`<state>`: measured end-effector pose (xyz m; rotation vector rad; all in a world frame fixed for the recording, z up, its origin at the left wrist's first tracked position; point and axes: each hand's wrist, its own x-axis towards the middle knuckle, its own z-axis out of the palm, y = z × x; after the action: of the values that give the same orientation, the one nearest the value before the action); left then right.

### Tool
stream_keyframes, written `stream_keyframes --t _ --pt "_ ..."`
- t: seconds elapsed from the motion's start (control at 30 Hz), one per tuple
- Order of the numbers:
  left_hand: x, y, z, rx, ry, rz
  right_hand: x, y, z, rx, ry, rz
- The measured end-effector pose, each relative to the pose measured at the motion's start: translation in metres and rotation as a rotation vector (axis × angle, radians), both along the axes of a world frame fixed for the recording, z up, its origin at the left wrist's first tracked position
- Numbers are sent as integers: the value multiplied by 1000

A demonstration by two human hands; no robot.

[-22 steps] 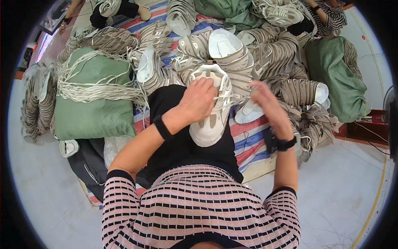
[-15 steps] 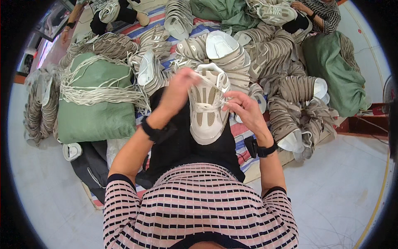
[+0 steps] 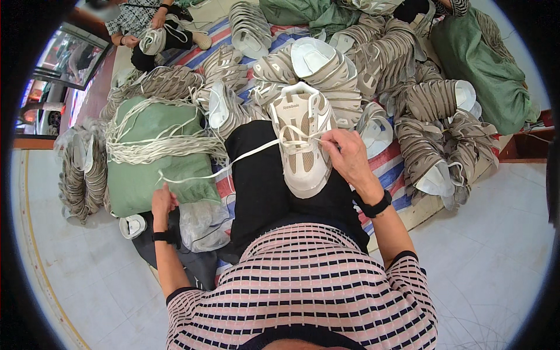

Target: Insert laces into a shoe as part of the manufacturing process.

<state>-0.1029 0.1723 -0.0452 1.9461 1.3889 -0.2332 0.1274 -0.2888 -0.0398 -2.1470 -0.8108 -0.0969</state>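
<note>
On my dark-trousered lap lies a white and beige shoe upper (image 3: 305, 174), toe toward me. A white shoelace (image 3: 251, 153) crosses its lower eyelets and stretches leftward in a long, slightly sagging strand. My left hand (image 3: 164, 202), drawn out in front of the green sack, is closed with the lace's far end at its fingertips. At the right edge of the upper, my right hand (image 3: 349, 154) pinches the lace by the eyelets; its fingertips partly hide the short end. The upper eyelets show no lace through them.
A green sack (image 3: 149, 189) draped with a bundle of loose laces (image 3: 166, 150) stands at my left. Nested stacks of uppers (image 3: 429, 154) cover the striped sheet ahead and to the right. Another green sack (image 3: 484, 76) leans far right. Co-workers (image 3: 146, 29) sit across from me.
My left hand has swung from above the upper out to the left and nearer me, drawing the lace into a long strand. The right hand stays at the upper's right edge. The view has shifted.
</note>
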Motion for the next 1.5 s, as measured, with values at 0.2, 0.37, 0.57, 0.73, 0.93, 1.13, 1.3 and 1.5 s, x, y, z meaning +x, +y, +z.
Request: stream_keyframes --t 0.2,0.37,0.57,0.73,0.93,1.13,1.3,1.5 --pt "58 -62 0 454 -462 -547 7 -27 44 770 590 -189" --pt "143 -166 23 384 -883 -846 50 -191 90 726 65 -717" --pt "209 -243 31 373 -1036 -1216 43 -341 20 171 -42 -942" --pt "213 -258 33 420 -827 -1327 20 -88 0 295 375 -356" --pt "217 -262 32 536 -766 -1485 -4 8 -3 208 170 42" --pt "216 -262 29 397 -761 -1502 -7 9 -14 257 274 26" --pt "219 -262 24 381 -828 -1561 -5 9 -17 270 342 -5" --pt "221 -251 9 514 -816 -1673 11 21 -20 138 377 55"
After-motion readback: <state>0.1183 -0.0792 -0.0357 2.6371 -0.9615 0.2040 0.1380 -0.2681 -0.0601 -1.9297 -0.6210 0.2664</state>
